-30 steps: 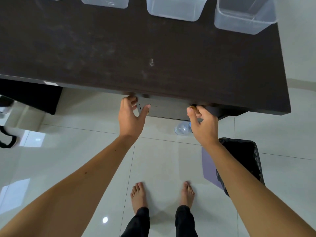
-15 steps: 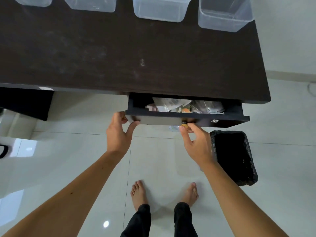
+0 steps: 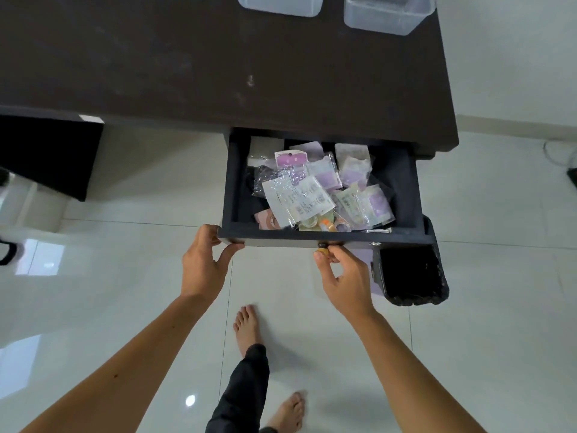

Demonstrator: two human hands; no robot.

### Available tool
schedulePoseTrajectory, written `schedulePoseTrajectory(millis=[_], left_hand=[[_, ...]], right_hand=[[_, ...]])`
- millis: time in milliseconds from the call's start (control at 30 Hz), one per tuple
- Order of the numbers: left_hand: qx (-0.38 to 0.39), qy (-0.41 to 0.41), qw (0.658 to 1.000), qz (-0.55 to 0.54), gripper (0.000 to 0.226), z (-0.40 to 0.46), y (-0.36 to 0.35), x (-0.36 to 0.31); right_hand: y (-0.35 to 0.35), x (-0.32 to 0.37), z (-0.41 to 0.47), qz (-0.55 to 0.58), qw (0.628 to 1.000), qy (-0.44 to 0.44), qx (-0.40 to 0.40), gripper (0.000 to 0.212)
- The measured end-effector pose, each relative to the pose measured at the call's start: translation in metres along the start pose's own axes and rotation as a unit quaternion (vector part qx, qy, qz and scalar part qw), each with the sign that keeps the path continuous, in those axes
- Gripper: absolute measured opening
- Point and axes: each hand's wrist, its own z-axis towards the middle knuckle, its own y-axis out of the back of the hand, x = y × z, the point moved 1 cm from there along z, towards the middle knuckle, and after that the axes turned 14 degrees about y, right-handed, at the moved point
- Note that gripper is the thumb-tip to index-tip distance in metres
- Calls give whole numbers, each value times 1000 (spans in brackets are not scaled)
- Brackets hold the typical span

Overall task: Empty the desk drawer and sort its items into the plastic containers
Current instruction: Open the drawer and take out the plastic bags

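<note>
Drawer (image 3: 402,195) opened: knob (image 3: 323,249) pinched by right hand (image 3: 345,281), front corner gripped by left hand (image 3: 204,265); next, packets (image 3: 312,195) to be lifted toward containers (image 3: 388,14).

2 plastic containers (image 3: 387,17) cropped by the top edge; packet (image 3: 307,196) print too blurred to read

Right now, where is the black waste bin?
In the head view, the black waste bin stands on the floor at right, under the open drawer's right corner.
</note>
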Motion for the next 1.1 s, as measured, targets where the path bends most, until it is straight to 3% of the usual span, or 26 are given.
schedulePoseTrajectory(millis=[600,933,1100], left_hand=[[-8,-26,1000,-15,30,-79,-3,41],[0,22,998,-61,31,-78,-13,50],[8,79,993,-89,50,-87,-15,46]], right_hand=[[6,3,-85,-10,1000,-23,14,22],[9,-2,-84,4,997,-40,66,25],[14,1,-88,16,998,-35,54,26]])
